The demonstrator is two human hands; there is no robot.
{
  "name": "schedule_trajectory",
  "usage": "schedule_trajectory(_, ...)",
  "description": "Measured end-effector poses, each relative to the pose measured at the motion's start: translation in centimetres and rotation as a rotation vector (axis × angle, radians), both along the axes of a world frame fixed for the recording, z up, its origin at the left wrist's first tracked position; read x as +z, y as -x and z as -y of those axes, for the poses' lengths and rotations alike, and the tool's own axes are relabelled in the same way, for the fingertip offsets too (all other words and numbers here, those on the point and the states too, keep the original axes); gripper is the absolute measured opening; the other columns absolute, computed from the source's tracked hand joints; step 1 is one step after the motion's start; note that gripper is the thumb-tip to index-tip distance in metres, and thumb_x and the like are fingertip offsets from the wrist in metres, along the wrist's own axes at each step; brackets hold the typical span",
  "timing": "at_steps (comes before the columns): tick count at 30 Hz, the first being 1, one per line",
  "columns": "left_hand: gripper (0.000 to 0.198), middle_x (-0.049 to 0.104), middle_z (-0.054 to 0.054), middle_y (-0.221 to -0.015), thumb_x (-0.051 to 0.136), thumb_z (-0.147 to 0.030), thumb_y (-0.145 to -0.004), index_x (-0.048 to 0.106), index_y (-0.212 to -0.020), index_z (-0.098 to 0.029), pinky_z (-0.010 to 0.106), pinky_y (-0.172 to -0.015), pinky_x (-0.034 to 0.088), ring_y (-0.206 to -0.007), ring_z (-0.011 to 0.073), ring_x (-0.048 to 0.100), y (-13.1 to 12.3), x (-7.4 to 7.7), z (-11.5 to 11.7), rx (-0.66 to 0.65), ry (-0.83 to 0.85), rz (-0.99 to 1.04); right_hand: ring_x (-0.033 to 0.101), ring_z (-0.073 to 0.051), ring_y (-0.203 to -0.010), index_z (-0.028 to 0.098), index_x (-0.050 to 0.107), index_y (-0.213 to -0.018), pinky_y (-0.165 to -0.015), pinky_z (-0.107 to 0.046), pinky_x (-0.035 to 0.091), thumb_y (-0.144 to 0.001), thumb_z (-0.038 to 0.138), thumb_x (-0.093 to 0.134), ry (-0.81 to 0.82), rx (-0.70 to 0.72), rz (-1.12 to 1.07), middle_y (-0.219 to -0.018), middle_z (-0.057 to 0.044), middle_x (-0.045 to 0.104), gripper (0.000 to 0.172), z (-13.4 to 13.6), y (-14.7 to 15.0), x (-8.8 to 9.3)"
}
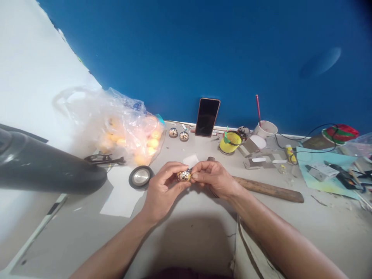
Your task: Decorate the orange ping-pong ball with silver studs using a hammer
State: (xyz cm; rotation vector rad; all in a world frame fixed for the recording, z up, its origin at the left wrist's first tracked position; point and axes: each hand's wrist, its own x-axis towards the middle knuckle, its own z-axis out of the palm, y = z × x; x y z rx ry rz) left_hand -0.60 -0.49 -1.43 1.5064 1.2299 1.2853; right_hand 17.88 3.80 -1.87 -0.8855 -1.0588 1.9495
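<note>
My left hand (pixel 164 188) pinches a small, shiny, rounded metal piece (pixel 184 176) with a gold and dark pattern between thumb and fingers. At the right edge of that piece, the thumb and forefinger of my right hand (pixel 213 178) are pressed together, and what lies between them is too small to tell. Two similar shiny pieces, one on the left (pixel 173 132) and one on the right (pixel 184 135), rest near the wall. Behind and under my right hand lies a hammer with a wooden handle (pixel 269 189), its head partly hidden.
A phone (pixel 207 117) leans on the blue wall. Left are a plastic bag (pixel 116 112) with orange things, a round black-rimmed disc (pixel 141 177), white paper (pixel 119 199) and a thick grey tube (pixel 49 162). A yellow pot (pixel 229 143), cup (pixel 269 130) and small boxes stand right.
</note>
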Motion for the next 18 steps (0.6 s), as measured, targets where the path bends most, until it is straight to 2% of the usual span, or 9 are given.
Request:
schedule_trajectory(10,0.022,0.068,0.006,-0.108,0.079,-0.025,-0.08,0.074,-0.102,-0.024,0.03,-0.084,0.058,-0.098,0.0202,0.068,0.0,0.1,0.0,-0.003,-0.016,-0.022,0.052,-0.009,-0.055,0.015,0.075,-0.075,-0.052,-0.022,0.039,-0.064,0.033,0.088,-0.003,0.0,0.015,-0.068,-0.002,0.07,0.025,-0.1,0.0,0.0)
schedule_trajectory(18,0.024,0.069,0.006,-0.105,0.076,-0.018,-0.083,0.072,-0.105,-0.025,0.031,-0.082,0.058,-0.097,0.0195,0.067,0.0,-0.1,0.2,0.064,-0.284,-0.175,0.053,-0.009,-0.053,0.015,0.07,-0.074,-0.05,-0.021,0.043,-0.071,0.034,0.081,-0.173,-0.057,0.255,-0.065,0.0,0.066,0.023,0.6,0.4,1.4)
